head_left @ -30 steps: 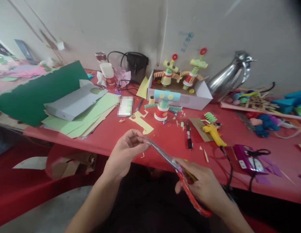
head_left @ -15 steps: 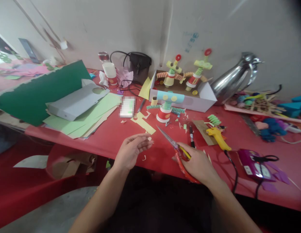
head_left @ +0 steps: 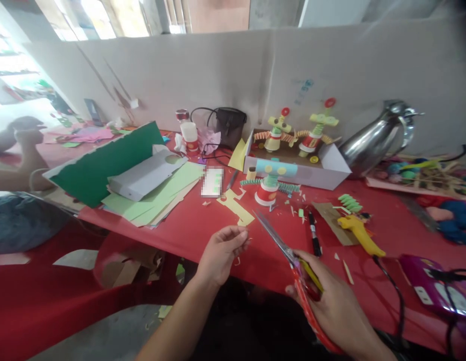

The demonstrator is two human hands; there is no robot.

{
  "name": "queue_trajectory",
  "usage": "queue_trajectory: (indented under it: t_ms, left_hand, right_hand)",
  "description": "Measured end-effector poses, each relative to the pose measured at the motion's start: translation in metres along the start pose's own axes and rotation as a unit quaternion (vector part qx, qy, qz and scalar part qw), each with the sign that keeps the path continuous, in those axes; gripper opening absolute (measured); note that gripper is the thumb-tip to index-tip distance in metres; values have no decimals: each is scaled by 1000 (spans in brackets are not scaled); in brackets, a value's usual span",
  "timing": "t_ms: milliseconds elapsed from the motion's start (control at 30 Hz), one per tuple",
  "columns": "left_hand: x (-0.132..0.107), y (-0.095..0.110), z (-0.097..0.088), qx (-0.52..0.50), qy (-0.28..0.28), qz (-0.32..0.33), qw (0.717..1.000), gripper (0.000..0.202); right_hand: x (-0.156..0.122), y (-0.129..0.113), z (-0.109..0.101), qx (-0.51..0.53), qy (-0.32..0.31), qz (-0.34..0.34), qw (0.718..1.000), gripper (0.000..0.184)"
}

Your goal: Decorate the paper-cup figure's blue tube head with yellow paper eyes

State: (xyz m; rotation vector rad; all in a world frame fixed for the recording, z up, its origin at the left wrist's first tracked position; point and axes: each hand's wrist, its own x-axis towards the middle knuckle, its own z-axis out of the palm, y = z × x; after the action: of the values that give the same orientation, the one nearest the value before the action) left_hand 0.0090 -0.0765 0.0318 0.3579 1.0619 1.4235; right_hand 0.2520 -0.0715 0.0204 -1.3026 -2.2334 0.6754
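Observation:
My right hand [head_left: 334,301] grips a pair of scissors [head_left: 276,236] with red handles, its blades pointing up-left over the red table. In a closed pinch, my left hand [head_left: 223,255] holds a small piece of paper mostly hidden by the fingertips. Just beyond that hand lies a yellow paper cutout [head_left: 236,208]. A paper-cup robot figure [head_left: 266,190] with a light-blue tube head and green folded arms stands behind the blades. Two similar figures, a nearer yellow one [head_left: 274,135] and a taller one [head_left: 311,135], are in a white open box [head_left: 298,173].
To the right are a black marker [head_left: 314,233], a yellow glue gun [head_left: 363,235], a purple device [head_left: 436,286] with cables and a steel jug [head_left: 376,135]. Green paper sheets [head_left: 154,200] and a green board [head_left: 112,160] lie left. Another person's arm [head_left: 18,145] shows far left.
The view has tilted up and shifted left, bringing another person's arm into sight. My left fingers have closed more tightly round the small paper. The scissors remain in my right hand.

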Motion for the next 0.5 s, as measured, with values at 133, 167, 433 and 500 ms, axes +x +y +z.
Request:
queue_trajectory:
  t_ms: [133, 167, 433, 500]
  left_hand:
    - [-4, 4, 3, 7, -2, -3, 1000, 32]
    - [-5, 5, 4, 5, -4, -5, 1000, 32]
    - [-8, 11, 6, -1, -33, -18, 999, 27]
    - [-8, 12, 5, 7, -47, -22, 999, 24]
  right_hand:
    - [-2, -2, 2, 11, 3, -8, 1000, 51]
    - [-2, -2, 3, 14, 4, -9, 1000, 51]
    - [-3, -10, 0, -9, -6, -41, 999, 55]
    - [-3, -13, -2, -22, -8, -57, 998, 57]
